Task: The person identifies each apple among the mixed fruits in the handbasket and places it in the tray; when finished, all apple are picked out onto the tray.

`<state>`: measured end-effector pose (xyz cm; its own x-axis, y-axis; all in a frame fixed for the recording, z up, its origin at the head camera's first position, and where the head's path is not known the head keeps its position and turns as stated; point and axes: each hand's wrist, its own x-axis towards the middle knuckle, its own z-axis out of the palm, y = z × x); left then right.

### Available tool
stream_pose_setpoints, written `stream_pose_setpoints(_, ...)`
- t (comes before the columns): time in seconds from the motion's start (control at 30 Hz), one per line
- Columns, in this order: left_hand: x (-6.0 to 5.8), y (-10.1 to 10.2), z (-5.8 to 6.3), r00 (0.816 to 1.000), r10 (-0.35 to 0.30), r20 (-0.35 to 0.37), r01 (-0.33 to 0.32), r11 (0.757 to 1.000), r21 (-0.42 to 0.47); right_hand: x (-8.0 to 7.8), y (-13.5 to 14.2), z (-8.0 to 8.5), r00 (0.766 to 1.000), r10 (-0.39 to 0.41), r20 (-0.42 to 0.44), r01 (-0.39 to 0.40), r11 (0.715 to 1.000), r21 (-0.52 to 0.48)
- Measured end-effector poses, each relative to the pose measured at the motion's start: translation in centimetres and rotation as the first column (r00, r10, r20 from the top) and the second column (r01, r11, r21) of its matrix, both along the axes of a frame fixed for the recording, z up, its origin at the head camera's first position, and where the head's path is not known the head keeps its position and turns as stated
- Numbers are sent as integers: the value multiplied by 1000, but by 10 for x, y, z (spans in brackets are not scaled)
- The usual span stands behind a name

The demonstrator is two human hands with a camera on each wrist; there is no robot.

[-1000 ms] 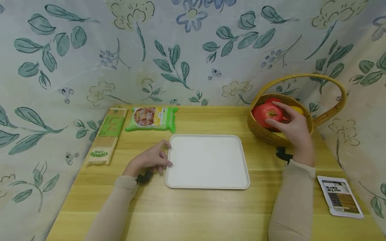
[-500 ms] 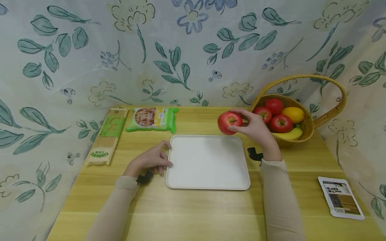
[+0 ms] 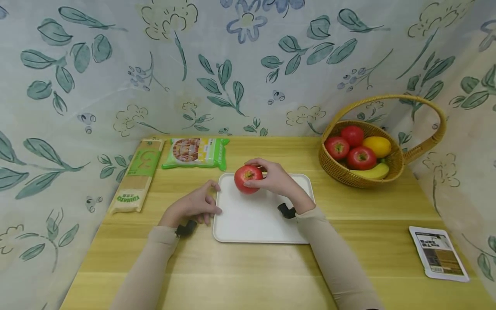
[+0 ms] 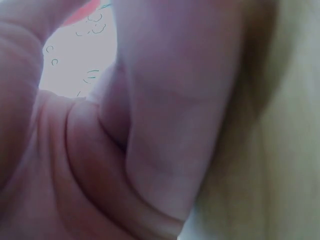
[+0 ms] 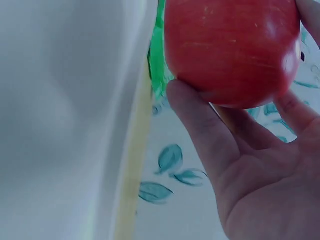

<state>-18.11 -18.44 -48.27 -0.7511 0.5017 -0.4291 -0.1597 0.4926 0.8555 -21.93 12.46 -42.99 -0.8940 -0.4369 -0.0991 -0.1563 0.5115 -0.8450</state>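
Observation:
My right hand (image 3: 276, 178) grips a red apple (image 3: 242, 179) between thumb and fingers, over the far left part of a white tray (image 3: 248, 224). Close up in the right wrist view, the apple (image 5: 232, 50) sits in the fingertips above the tray's pale surface (image 5: 55, 125). My left hand (image 3: 192, 203) holds the left rim of the tray, index finger and thumb spread along it and the other fingers curled beside it. The left wrist view is mostly filled by the left hand's own fingers (image 4: 175, 100); the rim is hidden there.
A wicker basket (image 3: 337, 173) with red apples, a yellow lemon and a banana stands at the back right. Noodles (image 3: 135, 176) in a long pack and a green food bag (image 3: 195, 153) lie back left. A flat white-edged packet (image 3: 439, 254) lies at right.
My right hand has lifted the apple out of the basket and carried it left over the tray. My left hand has stayed at the tray's left rim.

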Motion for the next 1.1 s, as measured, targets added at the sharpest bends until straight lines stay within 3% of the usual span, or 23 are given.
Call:
stream_pose_setpoints(0.33,5,2,0,1000,25,13,-25,1000,2,0,-30,-29,997,-25,68,28,999,-37)
stream_pose_setpoints(0.53,6,3,1,1000,21,4,-21,1000,-2,2,-40,-34,999,-34,21,34,999,-27)
stream_pose_setpoints(1.1,12,5,-3,1000,17,-4,-17,1000,-7,9,-37,-38,1000,24,12,-24,1000,-20)
